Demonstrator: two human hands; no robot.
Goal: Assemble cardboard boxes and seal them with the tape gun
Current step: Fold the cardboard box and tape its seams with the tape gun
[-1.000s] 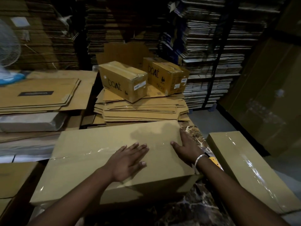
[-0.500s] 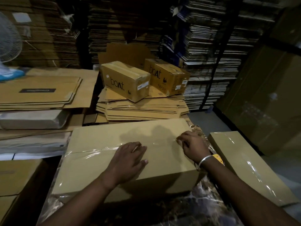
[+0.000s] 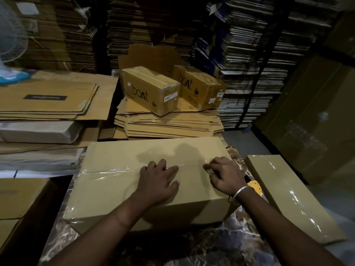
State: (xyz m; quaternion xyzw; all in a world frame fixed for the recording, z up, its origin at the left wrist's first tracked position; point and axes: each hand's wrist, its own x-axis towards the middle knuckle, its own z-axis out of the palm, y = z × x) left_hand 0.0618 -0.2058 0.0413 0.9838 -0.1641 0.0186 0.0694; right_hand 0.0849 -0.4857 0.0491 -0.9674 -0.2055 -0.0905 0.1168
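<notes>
**Two hands on the taped seam of a plain carton**

A long, smooth, plain brown cardboard box (image 3: 153,187) lies in the lower centre of the frame on a dark, marbled work surface (image 3: 194,252). A strip of glossy clear tape (image 3: 109,174) runs along its top seam from the left edge toward the middle, wrinkled and catching the light. The left hand (image 3: 158,181) lies flat on the box top, fingers straight and loosely spread, pressing on the tape. The right hand (image 3: 225,174) sits at the right end of the seam with fingers curled, fingertips pinching at the tape there; a metal bangle (image 3: 237,194) circles its wrist.

Half a second earlier the box looked farther from the camera and the tape reached less far across; a second ago the right hand lay open and flat on the box's far right edge.

Two printed "boAt" cartons (image 3: 151,89) sit at upper centre on a stack of flattened corrugated sheets (image 3: 169,125). One more plain taped box (image 3: 292,196) stands at lower right. A wire-guard fan (image 3: 9,41) shows at upper left, above a pile of flat cardboard (image 3: 50,100). No tape gun is clearly visible.
</notes>
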